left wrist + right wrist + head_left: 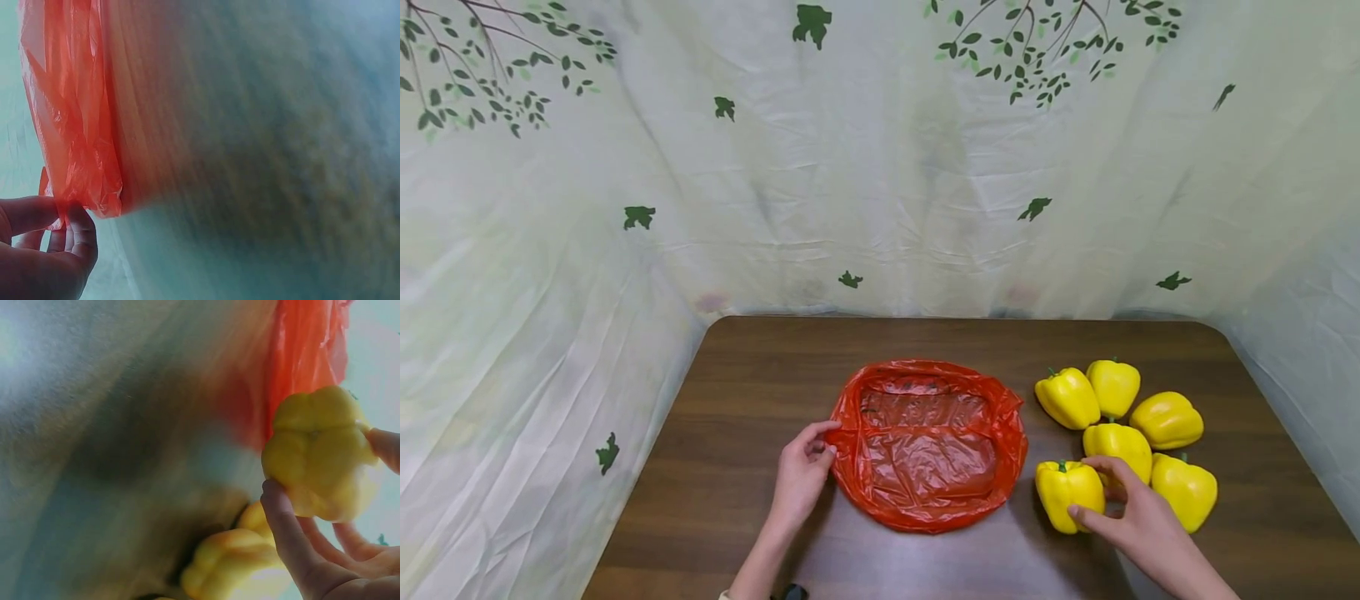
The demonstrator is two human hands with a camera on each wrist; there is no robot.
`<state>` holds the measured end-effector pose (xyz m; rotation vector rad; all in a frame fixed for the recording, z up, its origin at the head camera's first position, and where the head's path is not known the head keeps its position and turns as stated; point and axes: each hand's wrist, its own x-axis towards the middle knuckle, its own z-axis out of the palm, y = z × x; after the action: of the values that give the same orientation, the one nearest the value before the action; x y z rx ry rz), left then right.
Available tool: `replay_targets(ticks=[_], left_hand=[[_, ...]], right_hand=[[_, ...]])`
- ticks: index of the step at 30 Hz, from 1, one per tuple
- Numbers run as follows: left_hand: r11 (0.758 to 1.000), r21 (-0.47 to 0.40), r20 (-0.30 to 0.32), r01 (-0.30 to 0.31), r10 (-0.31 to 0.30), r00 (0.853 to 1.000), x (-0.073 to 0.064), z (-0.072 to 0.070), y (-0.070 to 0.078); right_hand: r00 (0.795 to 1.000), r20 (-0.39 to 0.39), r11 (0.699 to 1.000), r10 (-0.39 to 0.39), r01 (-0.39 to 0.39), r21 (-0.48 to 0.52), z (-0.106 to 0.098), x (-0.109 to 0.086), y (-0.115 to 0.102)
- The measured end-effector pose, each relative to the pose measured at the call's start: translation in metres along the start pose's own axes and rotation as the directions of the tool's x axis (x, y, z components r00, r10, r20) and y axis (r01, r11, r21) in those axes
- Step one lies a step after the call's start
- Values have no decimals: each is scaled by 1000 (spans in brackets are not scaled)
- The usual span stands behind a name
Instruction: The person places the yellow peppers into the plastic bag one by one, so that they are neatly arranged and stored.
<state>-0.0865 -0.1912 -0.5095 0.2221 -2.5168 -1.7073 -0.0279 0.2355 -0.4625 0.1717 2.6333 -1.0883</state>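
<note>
Pepper (1058,500), a yellow one, is gripped in the right hand (1138,512), thumb and fingers spread about its width, just right of the red plastic bag (932,467). Left hand's (800,477) fingertips are basically together, pinching the bag's rim. Five more peppers (1167,420) sit close by.

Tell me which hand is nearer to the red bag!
Left: the left hand pinches the left edge of the red bag, while the right hand is away to its right, holding a yellow pepper.
</note>
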Motion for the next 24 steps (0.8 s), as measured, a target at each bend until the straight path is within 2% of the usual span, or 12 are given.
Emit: replay_targets(ticks=[6, 13, 24], left_hand=[[1000, -4, -1, 0, 0, 1000, 0, 0, 1], [1000, -10, -1, -12, 12, 1000, -1, 0, 2], [1000, -9, -9, -25, 25, 1000, -2, 0, 1]], right_hand=[[997, -34, 997, -71, 71, -1, -8, -3, -11], [981, -87, 985, -173, 174, 14, -10, -2, -21], [975, -67, 976, -213, 216, 33, -12, 5, -37]])
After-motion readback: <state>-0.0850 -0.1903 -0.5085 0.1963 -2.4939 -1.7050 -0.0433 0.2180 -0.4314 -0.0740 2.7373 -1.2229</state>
